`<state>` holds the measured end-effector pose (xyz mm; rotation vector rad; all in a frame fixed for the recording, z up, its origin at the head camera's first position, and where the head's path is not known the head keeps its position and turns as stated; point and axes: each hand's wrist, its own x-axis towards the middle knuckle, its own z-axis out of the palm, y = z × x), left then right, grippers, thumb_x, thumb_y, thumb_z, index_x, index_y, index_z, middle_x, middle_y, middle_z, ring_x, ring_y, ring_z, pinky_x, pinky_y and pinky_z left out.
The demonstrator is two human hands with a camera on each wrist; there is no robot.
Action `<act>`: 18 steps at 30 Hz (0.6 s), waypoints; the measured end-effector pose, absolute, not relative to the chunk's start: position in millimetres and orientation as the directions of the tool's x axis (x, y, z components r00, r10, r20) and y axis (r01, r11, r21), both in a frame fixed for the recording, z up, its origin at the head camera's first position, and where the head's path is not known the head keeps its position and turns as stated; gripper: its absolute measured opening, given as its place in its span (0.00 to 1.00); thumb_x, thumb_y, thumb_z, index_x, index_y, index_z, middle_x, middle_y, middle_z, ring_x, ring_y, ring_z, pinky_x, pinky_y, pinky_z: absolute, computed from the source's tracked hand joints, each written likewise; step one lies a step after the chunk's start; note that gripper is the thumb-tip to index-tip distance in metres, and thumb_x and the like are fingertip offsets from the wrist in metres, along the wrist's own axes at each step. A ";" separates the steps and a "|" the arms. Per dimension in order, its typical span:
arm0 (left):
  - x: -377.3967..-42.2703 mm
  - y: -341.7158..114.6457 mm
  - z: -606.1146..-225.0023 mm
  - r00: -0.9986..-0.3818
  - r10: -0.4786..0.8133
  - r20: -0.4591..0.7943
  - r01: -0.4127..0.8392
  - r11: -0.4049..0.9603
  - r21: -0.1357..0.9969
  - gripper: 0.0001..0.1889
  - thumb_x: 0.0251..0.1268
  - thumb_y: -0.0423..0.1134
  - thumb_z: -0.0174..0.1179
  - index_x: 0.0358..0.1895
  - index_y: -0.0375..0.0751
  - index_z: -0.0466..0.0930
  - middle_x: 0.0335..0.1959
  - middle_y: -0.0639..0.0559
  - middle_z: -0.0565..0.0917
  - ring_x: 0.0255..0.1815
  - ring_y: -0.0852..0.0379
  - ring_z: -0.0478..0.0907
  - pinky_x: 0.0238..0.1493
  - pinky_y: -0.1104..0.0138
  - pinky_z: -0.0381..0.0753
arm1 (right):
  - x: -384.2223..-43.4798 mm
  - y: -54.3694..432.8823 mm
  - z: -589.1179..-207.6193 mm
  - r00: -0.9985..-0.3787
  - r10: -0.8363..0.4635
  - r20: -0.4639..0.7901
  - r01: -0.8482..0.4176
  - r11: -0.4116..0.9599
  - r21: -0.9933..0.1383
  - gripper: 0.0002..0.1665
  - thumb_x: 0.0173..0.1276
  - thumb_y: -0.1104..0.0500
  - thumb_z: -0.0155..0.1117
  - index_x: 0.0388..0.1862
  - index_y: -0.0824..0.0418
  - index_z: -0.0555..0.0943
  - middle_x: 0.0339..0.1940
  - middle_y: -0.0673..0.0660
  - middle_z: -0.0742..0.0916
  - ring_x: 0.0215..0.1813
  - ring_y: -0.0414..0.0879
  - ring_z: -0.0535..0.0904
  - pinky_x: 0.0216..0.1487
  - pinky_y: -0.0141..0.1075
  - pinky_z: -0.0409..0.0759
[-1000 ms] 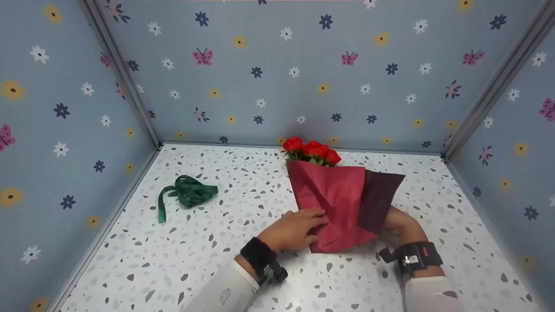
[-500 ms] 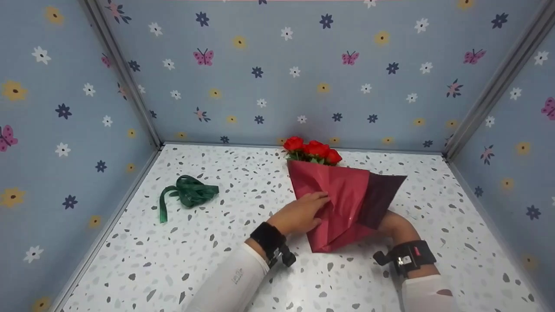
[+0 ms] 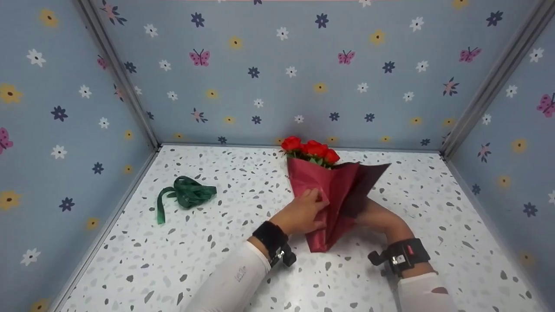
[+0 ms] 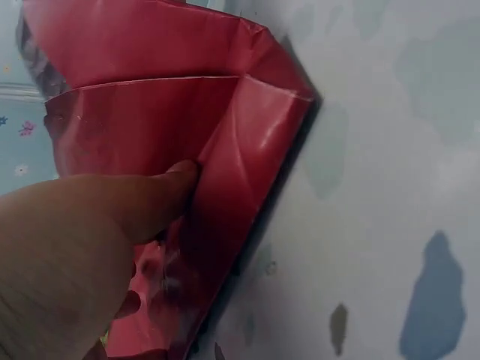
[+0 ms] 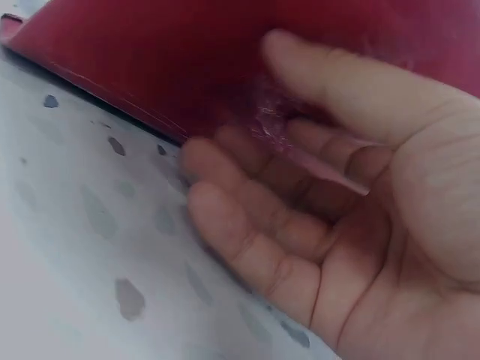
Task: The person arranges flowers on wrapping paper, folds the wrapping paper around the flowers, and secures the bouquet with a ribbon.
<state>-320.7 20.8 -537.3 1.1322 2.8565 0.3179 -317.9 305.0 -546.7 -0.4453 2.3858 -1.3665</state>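
In the head view, a bouquet of red roses (image 3: 314, 148) with green leaves lies in wrapping paper (image 3: 310, 173), red on one face and dark on the other. My left hand (image 3: 301, 212) rests on the paper's left side, fingers pressing it. The left wrist view shows its thumb (image 4: 169, 184) against a crease; the other fingers are mostly hidden. At the right flap is my right hand (image 3: 377, 216), its fingers hidden by paper in the head view. In the right wrist view, the paper's edge lies between thumb (image 5: 322, 75) and curled fingers (image 5: 255, 217).
A bundle of dark green ribbon (image 3: 190, 193) lies on the left side of the speckled white table (image 3: 243, 173), one end trailing forward. Blue flower-patterned panels (image 3: 277, 78) enclose the back and both sides.
My right hand has moved left, bringing the right flap of paper up and inward over the bouquet. My left hand has shifted slightly farther up the paper. The ribbon stays where it was.
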 end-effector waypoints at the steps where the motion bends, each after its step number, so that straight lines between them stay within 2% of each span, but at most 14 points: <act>1: -320.1 19.2 -538.5 -0.727 0.685 0.047 0.676 0.704 0.218 0.35 0.81 0.57 0.70 0.83 0.48 0.78 0.69 0.49 0.76 0.75 0.51 0.70 0.76 0.62 0.80 | -319.1 301.3 -546.8 -0.868 -0.475 -0.146 -0.086 0.432 -0.898 0.36 0.71 0.51 0.82 0.74 0.60 0.81 0.60 0.61 0.92 0.57 0.54 0.91 0.61 0.48 0.91; 3: -319.1 15.3 -541.2 -0.722 0.688 0.075 0.681 0.687 0.252 0.31 0.80 0.57 0.71 0.79 0.51 0.82 0.63 0.50 0.77 0.68 0.53 0.73 0.69 0.62 0.82 | -319.5 294.7 -546.2 -0.839 -0.512 -0.182 -0.023 0.369 -0.929 0.38 0.73 0.54 0.81 0.77 0.61 0.79 0.61 0.65 0.92 0.55 0.58 0.94 0.55 0.51 0.94; 7: -315.0 4.9 -543.5 -0.720 0.688 0.088 0.664 0.648 0.373 0.21 0.81 0.55 0.72 0.69 0.54 0.91 0.61 0.54 0.83 0.62 0.57 0.79 0.67 0.61 0.85 | -319.3 282.9 -546.0 -0.807 -0.552 -0.211 0.029 0.319 -0.947 0.32 0.76 0.61 0.76 0.75 0.63 0.77 0.59 0.67 0.91 0.55 0.57 0.94 0.50 0.50 0.96; 12: -306.6 -10.5 -544.9 -0.756 0.650 0.078 0.579 0.608 0.543 0.13 0.81 0.45 0.72 0.62 0.53 0.91 0.60 0.57 0.88 0.61 0.59 0.86 0.70 0.61 0.86 | -318.9 270.2 -547.2 -0.794 -0.587 -0.155 -0.056 0.325 -0.944 0.26 0.76 0.64 0.77 0.68 0.68 0.79 0.51 0.64 0.90 0.51 0.49 0.91 0.44 0.42 0.94; 14: -302.8 -15.5 -547.3 -0.767 0.638 0.072 0.548 0.592 0.592 0.13 0.80 0.42 0.71 0.61 0.55 0.87 0.59 0.58 0.87 0.59 0.60 0.86 0.70 0.61 0.85 | -317.8 265.7 -546.9 -0.796 -0.590 -0.136 -0.107 0.359 -0.927 0.26 0.76 0.63 0.78 0.68 0.67 0.81 0.51 0.62 0.90 0.49 0.48 0.89 0.41 0.39 0.92; 18: -294.8 -23.0 -549.6 -0.782 0.623 0.035 0.505 0.599 0.621 0.15 0.75 0.35 0.69 0.58 0.56 0.84 0.57 0.57 0.83 0.55 0.61 0.82 0.68 0.61 0.84 | -314.0 256.0 -544.7 -0.800 -0.591 -0.108 -0.196 0.428 -0.882 0.27 0.74 0.62 0.80 0.69 0.64 0.84 0.52 0.63 0.89 0.52 0.50 0.87 0.45 0.34 0.89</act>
